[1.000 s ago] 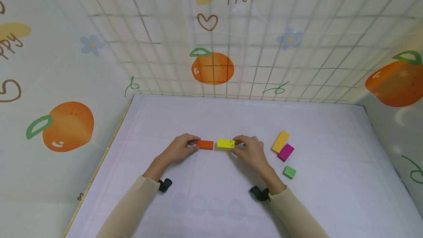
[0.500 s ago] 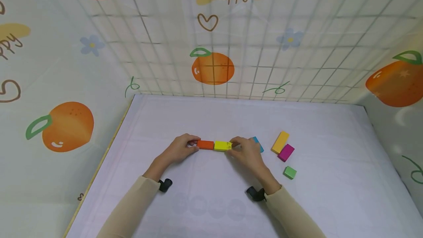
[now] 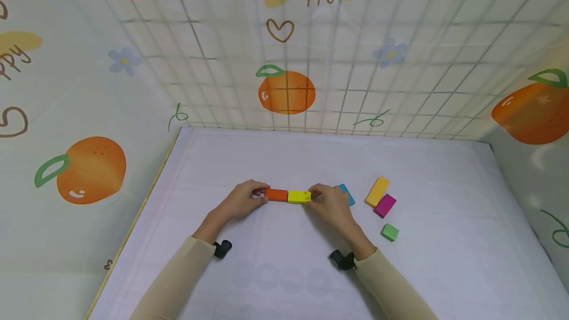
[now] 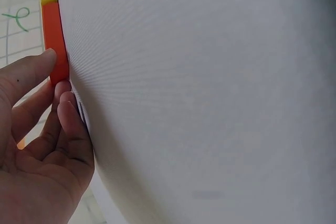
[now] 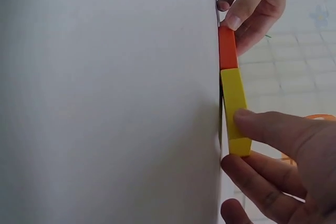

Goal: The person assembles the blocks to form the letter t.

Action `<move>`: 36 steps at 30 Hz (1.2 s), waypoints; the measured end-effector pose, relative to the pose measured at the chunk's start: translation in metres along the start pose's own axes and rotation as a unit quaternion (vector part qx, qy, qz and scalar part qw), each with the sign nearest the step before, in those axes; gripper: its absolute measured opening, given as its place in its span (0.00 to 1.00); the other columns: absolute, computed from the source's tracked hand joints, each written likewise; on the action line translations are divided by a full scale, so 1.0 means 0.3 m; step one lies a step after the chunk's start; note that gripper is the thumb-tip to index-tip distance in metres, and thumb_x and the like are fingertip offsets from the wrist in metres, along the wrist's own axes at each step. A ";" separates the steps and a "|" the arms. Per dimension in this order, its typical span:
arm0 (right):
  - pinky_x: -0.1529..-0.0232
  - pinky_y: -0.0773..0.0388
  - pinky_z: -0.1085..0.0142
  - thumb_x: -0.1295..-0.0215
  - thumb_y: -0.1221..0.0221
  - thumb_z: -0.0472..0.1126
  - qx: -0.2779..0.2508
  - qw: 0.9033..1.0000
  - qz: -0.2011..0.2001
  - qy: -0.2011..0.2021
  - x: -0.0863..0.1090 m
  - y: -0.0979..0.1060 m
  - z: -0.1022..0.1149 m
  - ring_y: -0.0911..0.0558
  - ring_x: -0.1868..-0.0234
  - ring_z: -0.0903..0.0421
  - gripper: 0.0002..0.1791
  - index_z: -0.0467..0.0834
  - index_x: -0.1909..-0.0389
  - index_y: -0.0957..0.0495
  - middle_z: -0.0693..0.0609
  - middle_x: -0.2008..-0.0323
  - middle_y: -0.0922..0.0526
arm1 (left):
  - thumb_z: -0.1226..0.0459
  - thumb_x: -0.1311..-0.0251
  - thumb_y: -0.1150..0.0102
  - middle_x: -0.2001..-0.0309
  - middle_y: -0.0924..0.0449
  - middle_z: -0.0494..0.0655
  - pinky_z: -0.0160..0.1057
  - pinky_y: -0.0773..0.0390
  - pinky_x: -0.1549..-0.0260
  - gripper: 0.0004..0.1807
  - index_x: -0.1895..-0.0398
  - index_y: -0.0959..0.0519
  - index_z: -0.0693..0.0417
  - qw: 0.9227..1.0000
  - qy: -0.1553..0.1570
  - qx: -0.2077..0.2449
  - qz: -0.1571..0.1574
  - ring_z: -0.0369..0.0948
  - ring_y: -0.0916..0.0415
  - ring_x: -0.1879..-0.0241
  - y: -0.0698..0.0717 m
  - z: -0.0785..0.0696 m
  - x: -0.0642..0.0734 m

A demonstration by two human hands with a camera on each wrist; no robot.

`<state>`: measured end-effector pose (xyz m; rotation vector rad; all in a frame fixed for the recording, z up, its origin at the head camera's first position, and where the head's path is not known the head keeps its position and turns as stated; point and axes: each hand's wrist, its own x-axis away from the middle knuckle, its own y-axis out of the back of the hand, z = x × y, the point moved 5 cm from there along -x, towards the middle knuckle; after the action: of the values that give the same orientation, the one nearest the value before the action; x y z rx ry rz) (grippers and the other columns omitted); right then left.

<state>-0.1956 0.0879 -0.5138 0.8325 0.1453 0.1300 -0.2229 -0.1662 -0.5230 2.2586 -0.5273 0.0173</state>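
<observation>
The left hand (image 3: 242,201) is pinching the outer end of the red block (image 3: 276,195), and the right hand (image 3: 332,206) is pinching the yellow block (image 3: 299,197). Both blocks are meeting end to end between the side edges of the counter (image 3: 266,157), nearer its left edge. The yellow block's outer end seems to be lifting off the surface; steadying red while lowering that end gently should be squaring the joint.
</observation>
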 end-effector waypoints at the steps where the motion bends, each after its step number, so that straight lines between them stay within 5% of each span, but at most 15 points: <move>1: 0.57 0.39 0.50 0.47 0.24 0.45 0.000 1.000 0.002 -0.002 -0.001 -0.001 0.000 0.23 0.59 0.50 0.19 0.45 0.54 0.15 0.56 0.65 0.13 | 0.61 0.35 0.34 0.56 0.23 0.41 0.40 0.26 0.55 0.21 0.39 0.19 0.50 1.000 0.000 0.001 0.000 0.41 0.28 0.56 -0.001 0.001 0.000; 36: 0.60 0.40 0.53 0.46 0.25 0.46 0.043 0.999 0.017 -0.017 -0.018 -0.013 0.008 0.21 0.59 0.51 0.18 0.47 0.54 0.14 0.56 0.63 0.14 | 0.61 0.35 0.34 0.55 0.23 0.43 0.41 0.26 0.54 0.21 0.39 0.20 0.52 1.000 -0.006 0.007 0.005 0.42 0.28 0.56 0.002 0.001 -0.001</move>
<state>-0.2004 0.0826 -0.5145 0.9229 0.1052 0.1432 -0.2234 -0.1667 -0.5227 2.2705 -0.5453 0.0128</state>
